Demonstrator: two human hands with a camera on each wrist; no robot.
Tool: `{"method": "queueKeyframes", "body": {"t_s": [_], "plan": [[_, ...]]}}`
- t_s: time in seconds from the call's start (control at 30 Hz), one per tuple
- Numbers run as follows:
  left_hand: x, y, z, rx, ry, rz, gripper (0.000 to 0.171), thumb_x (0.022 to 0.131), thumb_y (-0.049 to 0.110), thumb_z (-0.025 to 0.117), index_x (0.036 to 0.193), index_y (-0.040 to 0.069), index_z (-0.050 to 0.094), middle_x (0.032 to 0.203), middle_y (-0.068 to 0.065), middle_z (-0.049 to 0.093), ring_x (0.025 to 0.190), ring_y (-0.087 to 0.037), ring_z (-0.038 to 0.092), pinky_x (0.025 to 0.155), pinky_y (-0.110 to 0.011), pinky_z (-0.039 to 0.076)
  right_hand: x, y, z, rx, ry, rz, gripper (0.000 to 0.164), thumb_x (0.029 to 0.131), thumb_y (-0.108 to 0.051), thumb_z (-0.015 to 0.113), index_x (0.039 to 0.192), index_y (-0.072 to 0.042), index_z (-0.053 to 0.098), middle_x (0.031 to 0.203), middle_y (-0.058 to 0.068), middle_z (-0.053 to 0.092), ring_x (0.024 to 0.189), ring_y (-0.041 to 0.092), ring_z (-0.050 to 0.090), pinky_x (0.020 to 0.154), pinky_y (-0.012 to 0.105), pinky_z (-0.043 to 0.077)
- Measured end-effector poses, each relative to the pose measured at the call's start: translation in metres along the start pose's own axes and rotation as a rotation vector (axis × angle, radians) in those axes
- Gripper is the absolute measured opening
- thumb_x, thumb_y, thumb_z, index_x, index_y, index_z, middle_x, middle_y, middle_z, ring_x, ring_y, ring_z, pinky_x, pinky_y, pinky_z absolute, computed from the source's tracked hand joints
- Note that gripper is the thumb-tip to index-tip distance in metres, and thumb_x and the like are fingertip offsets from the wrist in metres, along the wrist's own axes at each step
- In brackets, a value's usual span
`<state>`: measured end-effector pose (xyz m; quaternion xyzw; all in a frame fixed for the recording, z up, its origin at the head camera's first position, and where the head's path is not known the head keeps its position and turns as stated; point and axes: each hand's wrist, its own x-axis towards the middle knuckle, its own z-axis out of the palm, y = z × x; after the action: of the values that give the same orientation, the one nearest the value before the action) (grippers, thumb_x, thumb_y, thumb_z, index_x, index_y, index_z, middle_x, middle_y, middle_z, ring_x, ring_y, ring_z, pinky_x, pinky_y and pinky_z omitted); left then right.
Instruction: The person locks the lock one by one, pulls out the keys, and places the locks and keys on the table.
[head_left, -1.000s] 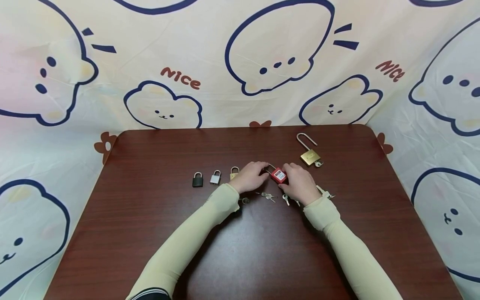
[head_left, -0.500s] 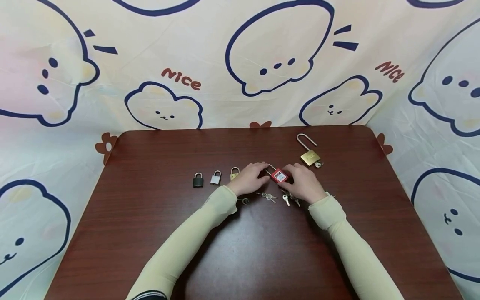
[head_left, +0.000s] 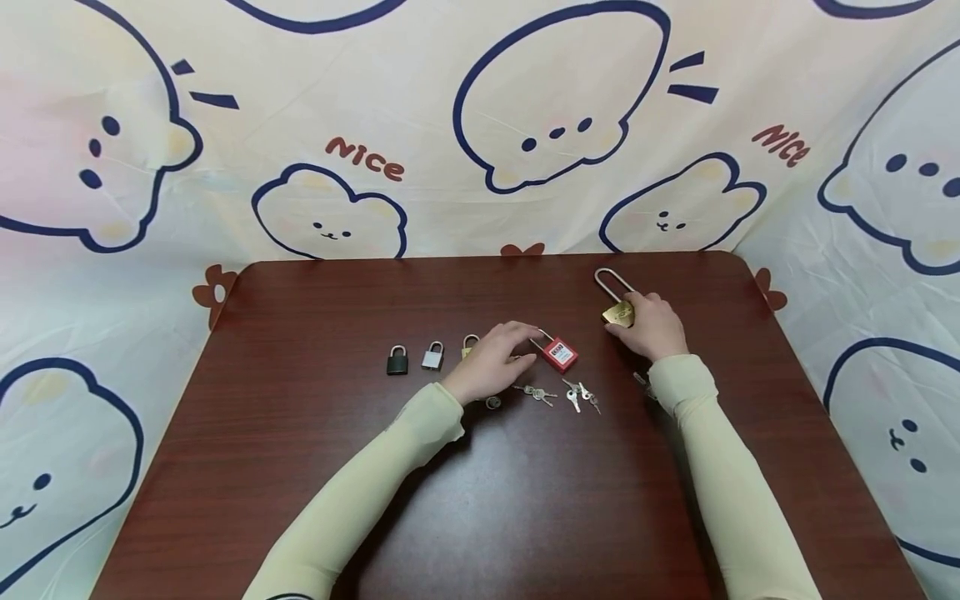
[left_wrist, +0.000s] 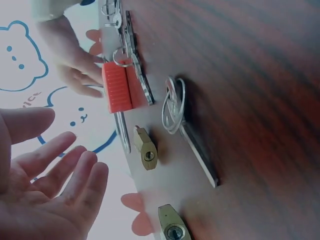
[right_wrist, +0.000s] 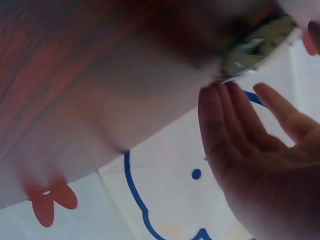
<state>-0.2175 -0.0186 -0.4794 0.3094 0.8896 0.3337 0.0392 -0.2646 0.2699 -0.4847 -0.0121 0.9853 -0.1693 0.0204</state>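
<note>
My left hand [head_left: 491, 358] hovers beside a red padlock [head_left: 559, 353] with a white label. The left wrist view shows that hand's fingers [left_wrist: 84, 172] spread, apart from the padlock's shackle. My right hand [head_left: 652, 325] reaches over the right side of a large brass padlock [head_left: 618, 314] with a long shackle, near the table's back edge. In the right wrist view its fairly straight fingers [right_wrist: 220, 110] meet the edge of the blurred padlock body; its keyhole side faces the camera. The hand hides part of the padlock and its keys.
Left of the hands stand a black padlock [head_left: 397, 361], a silver padlock [head_left: 432, 357] and a small brass padlock [head_left: 469, 343]. Another small brass padlock [left_wrist: 146, 150] shows in the left wrist view. Key bunches [head_left: 536, 394] and more keys [head_left: 581, 396] lie in front on the brown table [head_left: 480, 500].
My right hand has left the red padlock and moved right and back to the large brass padlock. My left hand stays near the red padlock, shifted slightly.
</note>
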Motion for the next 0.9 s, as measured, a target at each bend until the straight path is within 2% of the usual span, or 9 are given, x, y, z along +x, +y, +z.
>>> {"method": "queueKeyframes", "body": {"t_s": [0.1,0.2,0.33,0.43,0.5,0.67,0.9], "plan": [[-0.002,0.0,0.0,-0.013,0.012,0.011,0.037,0.095,0.019,0.061,0.13,0.007,0.06,0.135,-0.006,0.059,0.125,-0.018,0.048,0.107,-0.041,0.044,0.006,0.002,0.002,-0.022,-0.025,-0.009,0.068,0.081,-0.033,0.076,0.134,0.003,0.052,0.115,0.03,0.057,0.099,0.041,0.053,0.086,0.059,0.05],[-0.002,0.0,0.0,-0.038,0.033,0.014,0.036,0.095,0.017,0.062,0.129,0.007,0.061,0.133,-0.006,0.06,0.123,-0.017,0.049,0.105,-0.041,0.046,0.01,0.0,0.002,-0.054,-0.004,-0.026,0.066,0.078,-0.031,0.078,0.129,0.006,0.055,0.109,0.03,0.06,0.093,0.04,0.056,0.084,0.058,0.051],[-0.002,0.0,0.0,-0.061,0.053,0.021,0.035,0.093,0.014,0.064,0.127,0.007,0.062,0.132,-0.005,0.06,0.124,-0.016,0.049,0.105,-0.041,0.046,0.012,-0.003,0.003,-0.11,-0.001,-0.039,0.063,0.078,-0.029,0.074,0.122,0.012,0.054,0.101,0.031,0.061,0.088,0.041,0.057,0.079,0.058,0.052],[-0.004,0.0,-0.002,-0.082,0.063,0.017,0.034,0.094,0.014,0.064,0.127,0.008,0.062,0.131,-0.005,0.06,0.123,-0.015,0.049,0.105,-0.042,0.046,0.011,-0.002,0.001,-0.108,-0.022,-0.028,0.065,0.081,-0.029,0.07,0.124,0.015,0.05,0.102,0.033,0.06,0.089,0.043,0.058,0.08,0.06,0.052],[-0.005,0.001,-0.004,-0.103,0.07,0.011,0.034,0.094,0.014,0.063,0.128,0.009,0.061,0.131,-0.004,0.06,0.122,-0.015,0.05,0.105,-0.042,0.047,0.008,-0.001,-0.002,-0.055,-0.046,-0.008,0.068,0.084,-0.03,0.068,0.129,0.015,0.045,0.109,0.035,0.06,0.094,0.044,0.058,0.085,0.061,0.051],[-0.01,-0.001,-0.01,-0.158,0.095,-0.015,0.033,0.095,0.014,0.062,0.128,0.011,0.061,0.13,-0.002,0.059,0.118,-0.015,0.054,0.102,-0.042,0.049,-0.003,-0.005,-0.013,0.157,-0.112,0.05,0.076,0.091,-0.034,0.064,0.144,0.011,0.032,0.122,0.032,0.059,0.105,0.041,0.055,0.096,0.061,0.046],[-0.013,-0.008,-0.013,-0.24,0.123,-0.037,0.032,0.095,0.013,0.061,0.127,0.01,0.061,0.125,-0.004,0.061,0.109,-0.017,0.058,0.095,-0.048,0.053,-0.026,-0.02,-0.028,0.439,-0.093,0.033,0.073,0.094,-0.036,0.063,0.148,0.002,0.033,0.127,0.025,0.059,0.109,0.033,0.055,0.094,0.053,0.052]]}}
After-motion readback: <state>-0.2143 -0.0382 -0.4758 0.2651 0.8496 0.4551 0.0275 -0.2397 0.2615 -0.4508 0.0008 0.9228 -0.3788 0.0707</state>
